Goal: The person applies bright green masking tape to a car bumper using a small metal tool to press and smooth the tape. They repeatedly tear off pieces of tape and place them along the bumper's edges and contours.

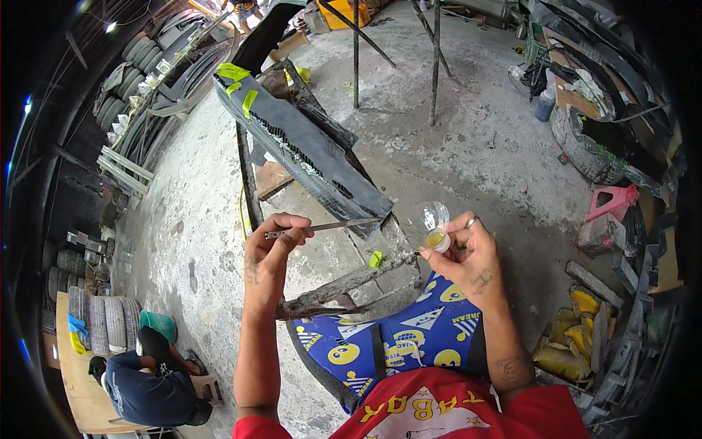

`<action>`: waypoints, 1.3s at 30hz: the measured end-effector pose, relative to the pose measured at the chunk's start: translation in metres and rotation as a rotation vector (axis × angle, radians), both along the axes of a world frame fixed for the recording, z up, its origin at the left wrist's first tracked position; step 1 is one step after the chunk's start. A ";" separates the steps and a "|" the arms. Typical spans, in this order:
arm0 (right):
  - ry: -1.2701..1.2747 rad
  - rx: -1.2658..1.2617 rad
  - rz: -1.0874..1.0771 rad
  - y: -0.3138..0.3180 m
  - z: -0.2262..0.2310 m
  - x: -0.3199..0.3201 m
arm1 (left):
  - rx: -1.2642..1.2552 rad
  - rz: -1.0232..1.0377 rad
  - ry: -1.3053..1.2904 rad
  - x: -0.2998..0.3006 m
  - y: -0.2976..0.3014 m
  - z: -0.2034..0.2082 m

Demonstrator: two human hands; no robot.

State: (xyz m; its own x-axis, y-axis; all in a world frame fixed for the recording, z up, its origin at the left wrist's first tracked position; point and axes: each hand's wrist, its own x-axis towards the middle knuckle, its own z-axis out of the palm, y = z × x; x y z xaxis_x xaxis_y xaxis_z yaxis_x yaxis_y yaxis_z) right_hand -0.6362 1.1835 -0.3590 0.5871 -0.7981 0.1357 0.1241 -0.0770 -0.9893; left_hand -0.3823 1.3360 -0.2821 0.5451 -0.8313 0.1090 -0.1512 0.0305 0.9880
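My left hand [278, 249] is closed on the handle end of a long thin flat tool [333, 225]; its exact kind is hard to make out. The tool's tip reaches toward the near end of a long grey panel [314, 161], which has dark mesh slots and looks like a vehicle part; whether they touch I cannot tell. Yellow-green tape [234, 72] clings to the panel's far end. My right hand [466, 256] grips a small clear plastic container [434, 233] with something yellowish inside, just right of the panel's end. A worn frame [351, 289] supports the panel.
At the lower left a person in dark clothes [150, 388] sits on a low stool [210, 388], near several tires [110, 322]. Metal legs [356, 58] of a stand rise ahead. A red stand [613, 201] and yellow scraps [574, 333] lie along the right.
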 end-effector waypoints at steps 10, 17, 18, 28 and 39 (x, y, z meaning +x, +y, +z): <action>-0.046 0.014 -0.020 0.000 0.001 0.002 | 0.024 0.015 0.077 0.002 -0.001 -0.004; -0.068 0.031 -0.011 0.000 0.001 0.002 | 0.003 0.008 0.079 0.003 0.001 -0.005; -0.064 0.024 -0.013 0.000 0.001 0.001 | 0.001 0.009 0.074 0.003 0.001 -0.005; -0.046 -0.007 -0.032 0.000 -0.002 -0.002 | -0.049 0.016 0.034 0.011 0.009 -0.003; -0.059 0.023 -0.035 0.001 0.001 0.000 | 0.043 0.038 -0.048 -0.007 0.016 -0.006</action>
